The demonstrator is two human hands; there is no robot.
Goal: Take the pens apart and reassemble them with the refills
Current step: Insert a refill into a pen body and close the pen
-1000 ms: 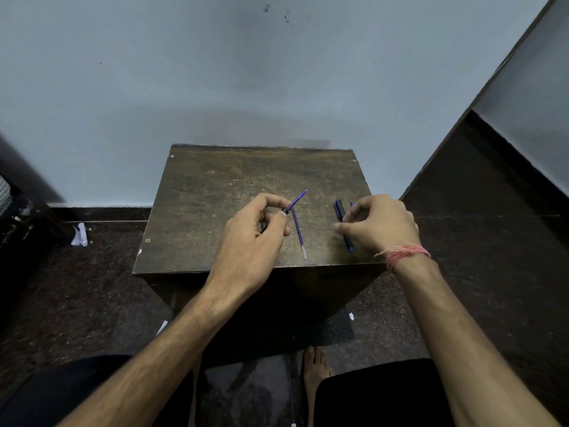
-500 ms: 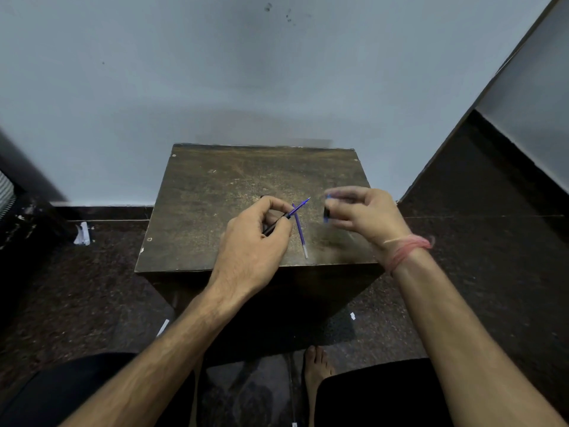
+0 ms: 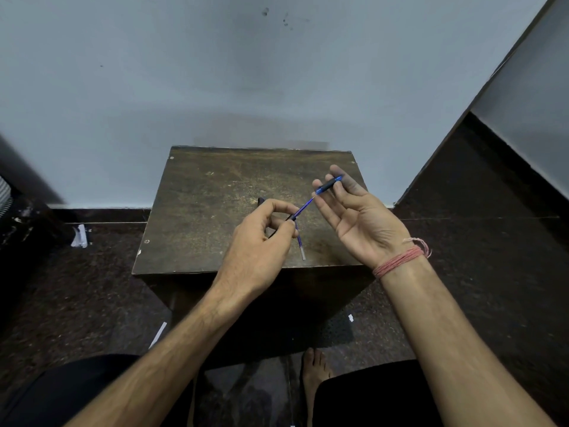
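Both hands hold pen parts above the brown tabletop, the refill tip nearly meeting the pen section.

The left hand (image 3: 261,241) is curled, thumb and fingers pinched on a dark pen barrel piece (image 3: 289,217) from which a thin blue refill (image 3: 303,208) slants up to the right; the right hand (image 3: 354,217) is turned palm up, fingers half spread, its fingertips gripping a short pen section (image 3: 328,184), black in the middle and translucent blue at both ends, lying in line with the refill, whose tip is just beside its lower end; a red thread band (image 3: 400,260) wraps the right wrist; a second refill (image 3: 300,245), purple-blue with a pale end, lies on the tabletop (image 3: 215,211) under the left hand, pointing to the near edge; the worn, scratched tabletop stands against a pale wall (image 3: 184,87), dark speckled floor (image 3: 462,272) around it.
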